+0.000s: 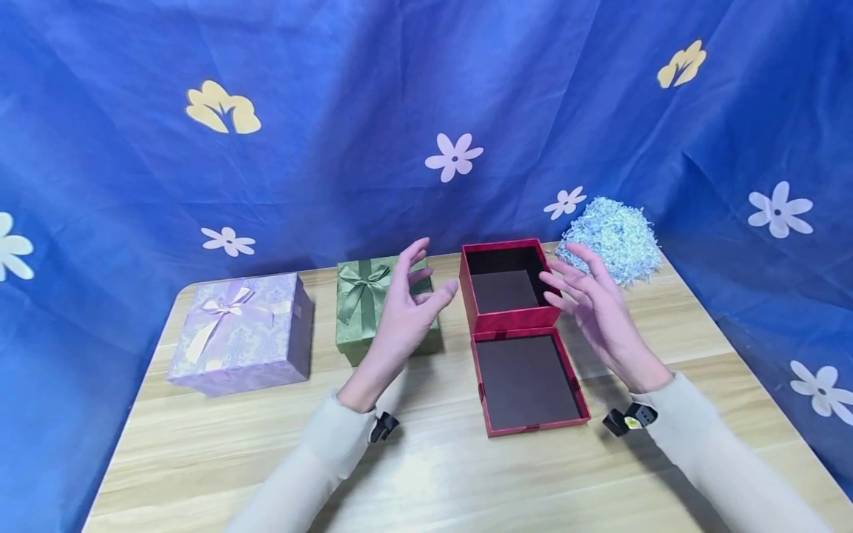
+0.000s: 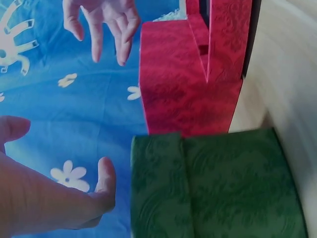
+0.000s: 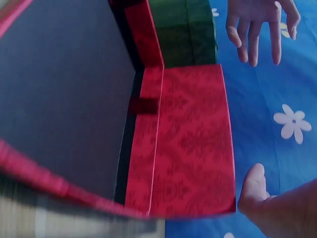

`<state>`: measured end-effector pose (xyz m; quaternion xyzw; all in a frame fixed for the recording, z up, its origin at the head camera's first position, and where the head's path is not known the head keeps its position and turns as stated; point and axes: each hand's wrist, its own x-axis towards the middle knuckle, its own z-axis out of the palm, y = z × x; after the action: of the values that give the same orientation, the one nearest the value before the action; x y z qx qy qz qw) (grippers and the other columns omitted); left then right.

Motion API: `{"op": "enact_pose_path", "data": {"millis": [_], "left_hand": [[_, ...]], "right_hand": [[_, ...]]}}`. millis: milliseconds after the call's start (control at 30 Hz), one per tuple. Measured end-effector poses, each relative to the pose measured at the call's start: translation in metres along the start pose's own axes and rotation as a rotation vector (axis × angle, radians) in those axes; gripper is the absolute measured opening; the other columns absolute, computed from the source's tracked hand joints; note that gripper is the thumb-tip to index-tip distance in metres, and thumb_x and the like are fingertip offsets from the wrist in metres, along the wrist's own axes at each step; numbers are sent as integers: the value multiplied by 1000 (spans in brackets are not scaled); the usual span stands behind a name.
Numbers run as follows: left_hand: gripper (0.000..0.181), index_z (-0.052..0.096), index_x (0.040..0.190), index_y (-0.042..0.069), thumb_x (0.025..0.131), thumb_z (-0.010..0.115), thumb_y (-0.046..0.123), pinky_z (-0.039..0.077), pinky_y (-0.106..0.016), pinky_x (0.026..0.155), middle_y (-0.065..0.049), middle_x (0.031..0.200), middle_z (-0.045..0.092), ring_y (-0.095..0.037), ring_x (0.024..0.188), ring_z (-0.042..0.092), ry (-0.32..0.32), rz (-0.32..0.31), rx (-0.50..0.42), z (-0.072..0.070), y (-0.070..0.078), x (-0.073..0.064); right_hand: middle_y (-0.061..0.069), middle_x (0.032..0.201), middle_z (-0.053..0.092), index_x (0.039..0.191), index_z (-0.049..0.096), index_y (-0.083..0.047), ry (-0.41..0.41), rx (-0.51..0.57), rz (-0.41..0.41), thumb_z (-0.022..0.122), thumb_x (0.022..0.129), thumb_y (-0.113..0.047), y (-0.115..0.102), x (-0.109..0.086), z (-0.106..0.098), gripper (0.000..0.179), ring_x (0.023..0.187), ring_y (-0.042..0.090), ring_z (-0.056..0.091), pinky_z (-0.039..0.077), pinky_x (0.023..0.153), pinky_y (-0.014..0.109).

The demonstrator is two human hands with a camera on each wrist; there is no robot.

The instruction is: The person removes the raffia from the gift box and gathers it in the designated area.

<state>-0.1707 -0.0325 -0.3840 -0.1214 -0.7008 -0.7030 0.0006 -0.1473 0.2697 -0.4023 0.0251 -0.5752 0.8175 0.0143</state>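
An uncovered red gift box (image 1: 513, 320), dark inside, stands at the back of the table. Its red-rimmed lid (image 1: 529, 381) lies inside-up against its front. My left hand (image 1: 409, 300) hovers over the green gift box (image 1: 363, 296), fingers bent loosely and holding nothing. Beside the red box's right wall hangs my right hand (image 1: 596, 303), also empty, with fingers spread. In the left wrist view, my left thumb and a finger of the left hand (image 2: 54, 193) show apart, next to the green box (image 2: 237, 183). The right wrist view has the right hand (image 3: 282, 203) near the red patterned wall (image 3: 193, 134).
A lilac gift box (image 1: 233, 333) with a ribbon bow sits at the table's left. Light-blue shredded paper (image 1: 613, 237) is heaped at the back right corner. Behind and at the sides of the wooden table (image 1: 426, 481) hangs a blue flowered curtain (image 1: 346, 133).
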Motion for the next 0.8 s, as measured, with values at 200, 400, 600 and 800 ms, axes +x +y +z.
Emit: {"op": "enact_pose_path", "data": {"millis": [200, 400, 600, 800], "left_hand": [[71, 46, 164, 18, 101, 78, 14, 49, -49, 107, -7, 164, 42, -38, 144, 48, 29, -13, 3, -21, 1, -9], [67, 45, 163, 14, 103, 74, 9, 51, -30, 97, -8, 162, 44, -37, 138, 49, 93, 13, 29, -47, -1, -19], [60, 49, 161, 14, 106, 71, 10, 47, -26, 90, -11, 158, 46, -28, 125, 50, 189, 14, 97, -72, -2, -26], [58, 49, 161, 12, 106, 69, 9, 39, -35, 103, -15, 157, 45, -30, 133, 45, 252, 0, 155, -90, -6, -29]], "right_hand": [[19, 155, 52, 163, 38, -13, -90, -47, 14, 44, 112, -8, 8, 4, 16, 52, 139, 39, 57, 57, 105, 40], [21, 155, 52, 163, 37, -12, -164, -62, 35, 47, 111, -9, 11, 8, 36, 53, 139, 41, 57, 57, 105, 43], [24, 157, 49, 163, 37, -11, -211, -49, 63, 47, 112, -8, 14, 13, 55, 52, 142, 45, 53, 57, 105, 44], [35, 160, 41, 163, 37, -9, -220, -46, 90, 46, 113, -7, 20, 15, 74, 51, 139, 42, 57, 57, 105, 45]]}}
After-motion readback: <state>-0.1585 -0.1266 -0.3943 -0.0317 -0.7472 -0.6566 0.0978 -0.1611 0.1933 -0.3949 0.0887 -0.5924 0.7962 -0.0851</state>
